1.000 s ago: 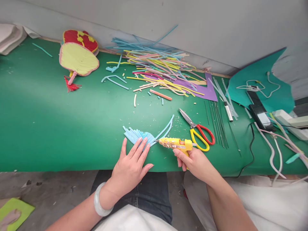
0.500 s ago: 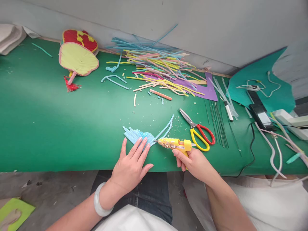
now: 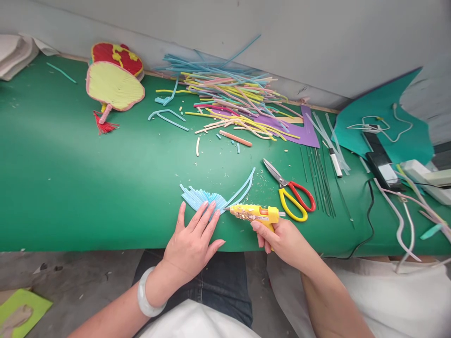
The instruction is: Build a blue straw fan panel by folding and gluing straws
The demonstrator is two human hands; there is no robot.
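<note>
The fingers [image 3: 205, 213] of the left hand [image 3: 192, 244] lie spread and flat, not clenched. Their tips press on the near edge of a blue fan [image 3: 199, 197] of strips laid side by side, which rests on the green table [image 3: 70, 178] near its front edge. The thumb points right, off the fan. A pale bracelet [image 3: 144, 298] sits on that wrist.

The right hand [image 3: 283, 239] has its fingers [image 3: 260, 233] wrapped around the grip of a yellow glue gun [image 3: 255, 213]. The gun lies nearly level, just above the table, with its nozzle pointing left. The tip is at the fan's narrow right end, just beside the left fingertips. I cannot tell whether it touches.

Two long blue strips [image 3: 244, 188] curve up and to the right from that same end of the fan. Scissors [image 3: 292, 197] with one red and one yellow handle lie shut just right of the gun, blades pointing away. Thin dark rods [image 3: 319, 180] lie beside them, then a marker [image 3: 334, 162].

Farther back, a pile of coloured strips [image 3: 229, 96] spreads along the wall, partly over a purple sheet [image 3: 310, 134]. At the far left lies a yellow fan [image 3: 114, 87] with a red tassel, overlapping a red fan [image 3: 118, 54]. On the right, a teal sheet [image 3: 384, 110] carries a phone [image 3: 378, 162] and white cord, and a black cable [image 3: 366, 220] runs to the table's edge.
</note>
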